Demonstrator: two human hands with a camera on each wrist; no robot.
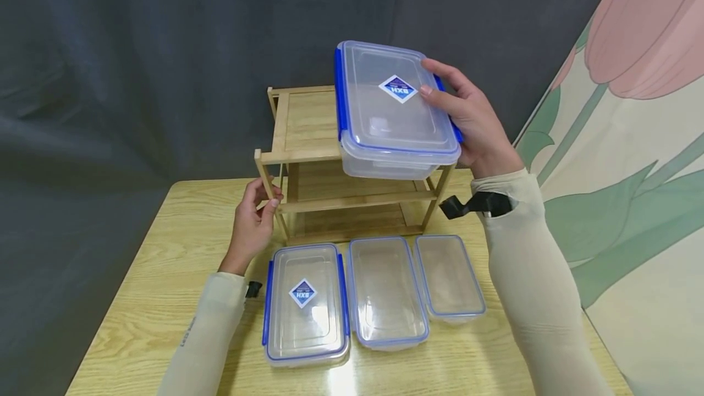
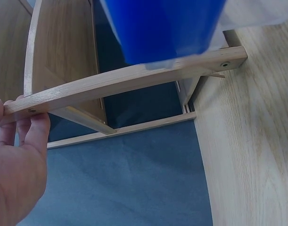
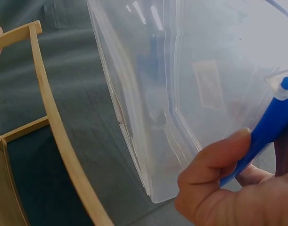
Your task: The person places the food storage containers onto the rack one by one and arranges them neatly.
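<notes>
My right hand (image 1: 478,118) grips a clear lidded food container (image 1: 385,124) by its right side, in the air above the front of the wooden shelf rack (image 1: 305,118). The container has blue side clips and a blue diamond label on the lid. In the right wrist view, the thumb presses near a blue clip (image 3: 264,125) on the clear wall. My left hand (image 1: 253,222) holds the rack's front left post, fingers curled round the wood (image 2: 63,96) in the left wrist view. A similar clipped container (image 1: 308,338) lies on the table, close to the left forearm.
Two clear blue-rimmed containers (image 1: 385,289), (image 1: 448,277) stand beside the clipped one, in a row before the rack. The wooden table (image 1: 148,298) ends at a dark curtain (image 1: 137,78) behind and a flower-patterned wall (image 1: 621,212) at right.
</notes>
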